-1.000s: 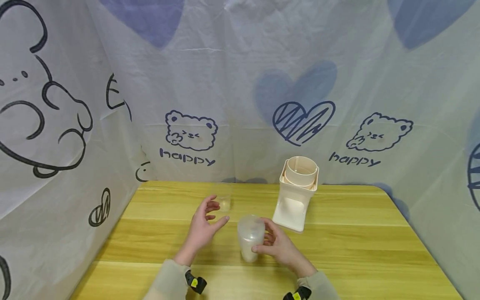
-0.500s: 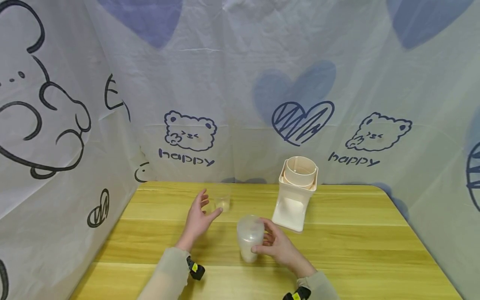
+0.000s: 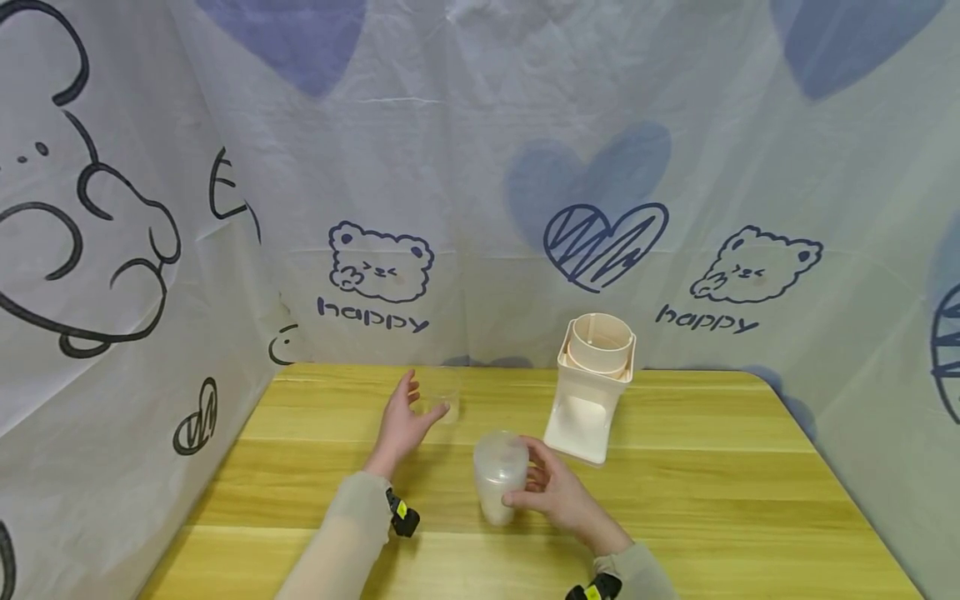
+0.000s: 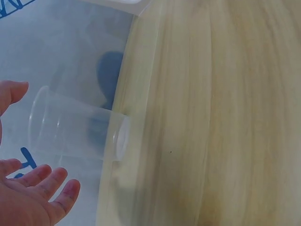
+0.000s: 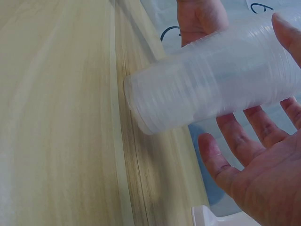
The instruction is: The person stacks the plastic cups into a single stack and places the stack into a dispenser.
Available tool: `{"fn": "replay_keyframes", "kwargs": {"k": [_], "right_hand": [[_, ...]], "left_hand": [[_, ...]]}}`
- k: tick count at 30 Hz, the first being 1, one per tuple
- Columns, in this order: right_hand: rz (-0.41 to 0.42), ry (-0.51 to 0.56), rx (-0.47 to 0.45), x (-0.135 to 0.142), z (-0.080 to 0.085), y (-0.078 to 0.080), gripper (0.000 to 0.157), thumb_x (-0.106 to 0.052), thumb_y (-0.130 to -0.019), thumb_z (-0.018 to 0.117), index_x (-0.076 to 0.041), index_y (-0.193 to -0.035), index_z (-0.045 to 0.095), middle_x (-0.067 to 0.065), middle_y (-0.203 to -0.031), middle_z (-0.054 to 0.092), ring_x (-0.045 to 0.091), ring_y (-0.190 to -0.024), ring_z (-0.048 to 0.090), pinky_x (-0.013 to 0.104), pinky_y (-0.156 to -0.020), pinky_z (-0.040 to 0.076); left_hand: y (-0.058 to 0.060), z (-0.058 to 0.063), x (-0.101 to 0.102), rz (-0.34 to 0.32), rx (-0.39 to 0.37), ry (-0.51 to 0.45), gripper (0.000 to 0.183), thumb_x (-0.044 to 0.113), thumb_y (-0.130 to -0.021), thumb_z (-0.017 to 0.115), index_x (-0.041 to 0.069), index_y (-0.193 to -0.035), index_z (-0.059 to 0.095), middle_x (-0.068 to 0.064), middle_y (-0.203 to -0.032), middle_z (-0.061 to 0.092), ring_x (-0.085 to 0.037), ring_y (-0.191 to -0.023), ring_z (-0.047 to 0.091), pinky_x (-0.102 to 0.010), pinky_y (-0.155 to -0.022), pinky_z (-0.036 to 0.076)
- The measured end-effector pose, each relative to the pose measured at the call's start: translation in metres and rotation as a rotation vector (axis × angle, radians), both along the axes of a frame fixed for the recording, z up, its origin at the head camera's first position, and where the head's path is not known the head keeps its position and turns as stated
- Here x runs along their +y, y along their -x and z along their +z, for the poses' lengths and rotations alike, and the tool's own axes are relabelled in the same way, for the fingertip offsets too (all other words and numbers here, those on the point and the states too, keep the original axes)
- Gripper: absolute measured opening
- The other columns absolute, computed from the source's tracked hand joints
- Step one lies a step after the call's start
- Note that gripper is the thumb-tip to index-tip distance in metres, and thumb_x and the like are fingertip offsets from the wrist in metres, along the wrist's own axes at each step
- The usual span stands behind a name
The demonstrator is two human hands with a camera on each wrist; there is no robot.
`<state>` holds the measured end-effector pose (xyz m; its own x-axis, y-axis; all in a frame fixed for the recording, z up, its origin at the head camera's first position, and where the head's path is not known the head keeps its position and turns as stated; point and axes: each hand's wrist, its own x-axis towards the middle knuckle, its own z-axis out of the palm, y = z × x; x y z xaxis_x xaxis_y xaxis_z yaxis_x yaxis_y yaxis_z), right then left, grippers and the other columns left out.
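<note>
My right hand (image 3: 558, 493) holds a nested stack of clear plastic cups (image 3: 498, 479) at the middle of the table. Its thumb and fingers lie on either side of the stack (image 5: 202, 80) in the right wrist view. Farther back and to the left, a single clear plastic cup (image 4: 77, 125) stands upright on the table. Beside it is my left hand (image 3: 402, 427), thumb and fingers spread on two sides of the cup. A gap shows between those fingers and the cup wall in the left wrist view.
A cream-coloured plastic dispenser (image 3: 592, 392) with a round tube on top stands at the back right of the wooden table (image 3: 712, 500). A printed cloth (image 3: 480, 167) hangs right behind the table's far edge, with another side at the left.
My left hand first drew left from the single cup, then came slightly forward and right beside it. My right hand and the cup stack have stayed in place.
</note>
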<state>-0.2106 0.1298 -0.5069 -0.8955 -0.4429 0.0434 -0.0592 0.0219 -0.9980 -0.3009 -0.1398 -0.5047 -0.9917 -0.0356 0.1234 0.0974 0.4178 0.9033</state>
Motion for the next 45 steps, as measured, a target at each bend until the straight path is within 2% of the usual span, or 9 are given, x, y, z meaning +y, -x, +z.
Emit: {"fn": "replay_keyframes", "kwargs": {"k": [10,18,40,45], "right_hand": [[0.0,-0.014,0.014,-0.001,0.001,-0.001,0.076,-0.008,-0.082,0.08,-0.003,-0.145,0.038,0.021,-0.141,0.045,0.036,-0.121,0.054,0.043,-0.1,0.047],[-0.002,-0.015,0.002,0.0,0.003,-0.002,0.076,-0.008,-0.082,0.08,-0.004,-0.145,0.038,0.02,-0.14,0.045,0.035,-0.12,0.054,0.044,-0.1,0.048],[0.002,-0.018,-0.001,0.0,0.003,-0.002,0.075,-0.008,-0.083,0.08,-0.005,-0.145,0.038,0.019,-0.139,0.046,0.034,-0.12,0.054,0.044,-0.1,0.048],[0.002,-0.015,0.006,0.0,0.003,-0.002,0.075,-0.008,-0.083,0.08,-0.004,-0.145,0.038,0.02,-0.14,0.046,0.034,-0.12,0.054,0.044,-0.1,0.048]], "left_hand": [[0.008,-0.008,0.003,0.015,-0.054,-0.031,0.094,0.032,-0.086,0.077,0.002,-0.154,0.021,-0.026,-0.148,0.037,-0.042,-0.131,0.041,-0.055,-0.106,0.039],[0.013,-0.009,0.008,0.029,-0.082,-0.05,0.094,0.034,-0.086,0.077,0.004,-0.155,0.021,-0.024,-0.149,0.036,-0.04,-0.133,0.04,-0.053,-0.107,0.039],[0.02,-0.012,0.014,0.018,-0.091,-0.032,0.087,0.036,-0.088,0.075,0.008,-0.154,0.025,-0.023,-0.146,0.041,-0.039,-0.13,0.043,-0.053,-0.104,0.042],[0.021,-0.012,0.015,0.02,-0.08,-0.015,0.083,0.035,-0.089,0.074,0.006,-0.152,0.027,-0.025,-0.143,0.043,-0.04,-0.128,0.045,-0.054,-0.103,0.043]]}}
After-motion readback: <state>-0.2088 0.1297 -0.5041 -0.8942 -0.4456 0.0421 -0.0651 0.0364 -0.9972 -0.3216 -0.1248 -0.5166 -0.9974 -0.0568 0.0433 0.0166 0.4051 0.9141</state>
